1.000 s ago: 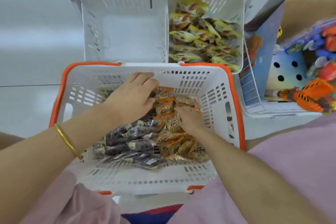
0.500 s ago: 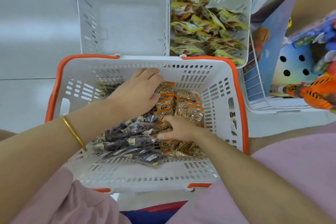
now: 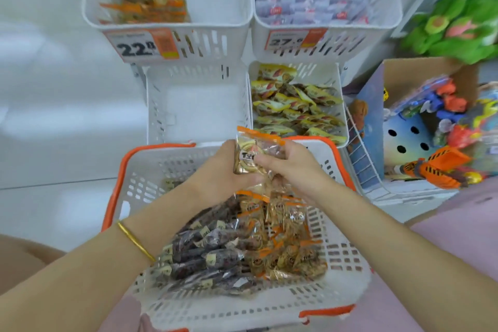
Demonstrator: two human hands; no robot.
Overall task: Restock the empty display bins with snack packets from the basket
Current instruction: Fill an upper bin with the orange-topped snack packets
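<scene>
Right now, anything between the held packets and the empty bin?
Nothing visible. The left hand and right hand hold the orange-topped packets above the far rim of the basket; the empty bin lies open just beyond it.

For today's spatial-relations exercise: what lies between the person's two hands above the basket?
In the head view, a bunch of orange-topped snack packets lies between the left hand and the right hand, held by both.

White slotted basket (image 3: pixel 151 186) with orange rim; orange-topped golden packets (image 3: pixel 253 153) held up, dark purplish packets (image 3: pixel 204 253) below, yellow packets (image 3: pixel 293 105) behind.
</scene>
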